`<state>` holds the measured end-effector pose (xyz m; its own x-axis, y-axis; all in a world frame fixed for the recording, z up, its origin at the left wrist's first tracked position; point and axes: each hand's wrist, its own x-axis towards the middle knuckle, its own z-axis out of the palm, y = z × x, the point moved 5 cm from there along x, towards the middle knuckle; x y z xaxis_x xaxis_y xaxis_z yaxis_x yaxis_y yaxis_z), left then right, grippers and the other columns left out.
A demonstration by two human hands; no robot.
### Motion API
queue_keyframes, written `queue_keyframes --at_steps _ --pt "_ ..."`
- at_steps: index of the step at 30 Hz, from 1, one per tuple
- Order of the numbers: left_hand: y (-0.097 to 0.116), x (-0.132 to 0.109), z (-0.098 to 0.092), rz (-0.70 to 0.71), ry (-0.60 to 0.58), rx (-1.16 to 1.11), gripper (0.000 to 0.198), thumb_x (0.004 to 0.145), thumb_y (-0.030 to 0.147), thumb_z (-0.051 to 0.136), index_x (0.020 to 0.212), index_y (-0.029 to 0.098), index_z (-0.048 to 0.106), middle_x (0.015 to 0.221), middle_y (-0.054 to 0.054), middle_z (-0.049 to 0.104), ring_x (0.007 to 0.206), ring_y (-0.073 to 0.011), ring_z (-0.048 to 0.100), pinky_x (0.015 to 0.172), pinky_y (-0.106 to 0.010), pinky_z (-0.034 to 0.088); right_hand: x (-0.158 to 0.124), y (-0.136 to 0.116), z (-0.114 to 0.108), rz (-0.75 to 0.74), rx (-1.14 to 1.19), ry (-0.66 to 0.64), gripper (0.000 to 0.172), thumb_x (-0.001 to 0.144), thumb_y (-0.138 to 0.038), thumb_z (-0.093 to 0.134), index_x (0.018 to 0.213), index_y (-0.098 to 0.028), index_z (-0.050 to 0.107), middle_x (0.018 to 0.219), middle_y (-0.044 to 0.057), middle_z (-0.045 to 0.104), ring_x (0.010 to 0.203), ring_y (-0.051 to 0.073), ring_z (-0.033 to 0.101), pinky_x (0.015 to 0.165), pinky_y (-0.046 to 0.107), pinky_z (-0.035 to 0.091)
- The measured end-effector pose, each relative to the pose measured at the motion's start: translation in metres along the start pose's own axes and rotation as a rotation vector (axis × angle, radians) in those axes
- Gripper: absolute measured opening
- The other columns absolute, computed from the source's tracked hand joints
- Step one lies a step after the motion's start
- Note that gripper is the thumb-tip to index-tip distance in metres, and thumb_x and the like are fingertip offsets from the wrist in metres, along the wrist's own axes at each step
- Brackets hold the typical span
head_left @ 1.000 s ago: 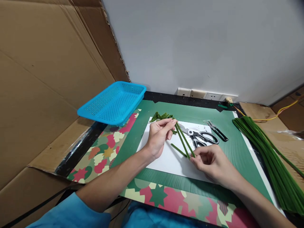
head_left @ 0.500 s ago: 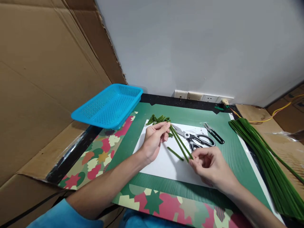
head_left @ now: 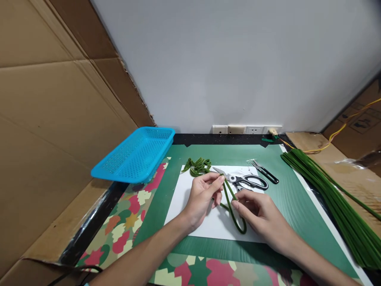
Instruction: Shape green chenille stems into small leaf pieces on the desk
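My left hand [head_left: 204, 197] pinches the upper end of a green pipe cleaner [head_left: 235, 220] over a white sheet [head_left: 184, 198]. My right hand [head_left: 256, 214] presses its fingers on the same stem, which is bent into a U-shaped loop below the hands. A short green piece lies on the sheet between the two hands. A small heap of bent green pieces [head_left: 198, 165] rests at the sheet's far edge. Large scissors [head_left: 248, 181] lie just beyond my right hand.
A blue mesh basket [head_left: 135, 155] stands at the left on a cardboard ledge. Small black snips [head_left: 264, 171] lie by the scissors. A long bundle of green stems [head_left: 330, 198] runs along the right side. Wall sockets [head_left: 247, 130] and a yellow cable sit at the back.
The straight stem held between both hands is now folded into a loop. My right hand moved up toward my left. The camera tilted upward.
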<state>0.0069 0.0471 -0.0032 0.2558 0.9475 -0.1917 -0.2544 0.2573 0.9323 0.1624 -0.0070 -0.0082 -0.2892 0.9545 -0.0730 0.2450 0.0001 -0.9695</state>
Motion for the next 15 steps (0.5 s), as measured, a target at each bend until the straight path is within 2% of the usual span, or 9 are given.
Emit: queue_keyframes --at_steps 7,11,15 --pt "-0.002 -0.0042 0.0064 -0.022 -0.038 0.062 0.045 0.078 0.052 0.086 0.091 0.012 0.069 0.067 0.002 0.06 0.04 -0.0058 0.052 0.032 -0.015 0.032 0.0025 -0.0054 -0.0036 -0.042 0.008 0.041 0.034 0.104 -0.047 0.055 0.09 -0.019 0.068 0.073 0.0 0.06 0.059 0.013 0.046 0.055 0.026 0.035" --pt "-0.0013 -0.0047 0.0084 -0.013 -0.044 0.075 0.041 0.076 0.046 0.089 0.089 0.012 0.069 0.066 0.002 0.061 0.04 -0.0064 0.053 0.032 -0.015 0.034 0.0019 -0.0057 -0.0028 -0.043 -0.004 0.033 0.032 0.104 -0.045 0.055 0.089 -0.019 0.07 0.071 -0.001 0.06 0.057 0.012 0.047 0.054 0.026 0.033" --pt "-0.0035 -0.0051 0.0099 -0.02 -0.076 0.071 0.042 0.08 0.05 0.085 0.091 0.013 0.068 0.066 0.003 0.06 0.039 -0.0069 0.053 0.031 -0.016 0.038 0.0013 -0.0052 -0.0037 -0.051 -0.025 0.028 0.032 0.104 -0.042 0.055 0.088 -0.019 0.07 0.07 -0.001 0.059 0.058 0.013 0.047 0.055 0.027 0.033"
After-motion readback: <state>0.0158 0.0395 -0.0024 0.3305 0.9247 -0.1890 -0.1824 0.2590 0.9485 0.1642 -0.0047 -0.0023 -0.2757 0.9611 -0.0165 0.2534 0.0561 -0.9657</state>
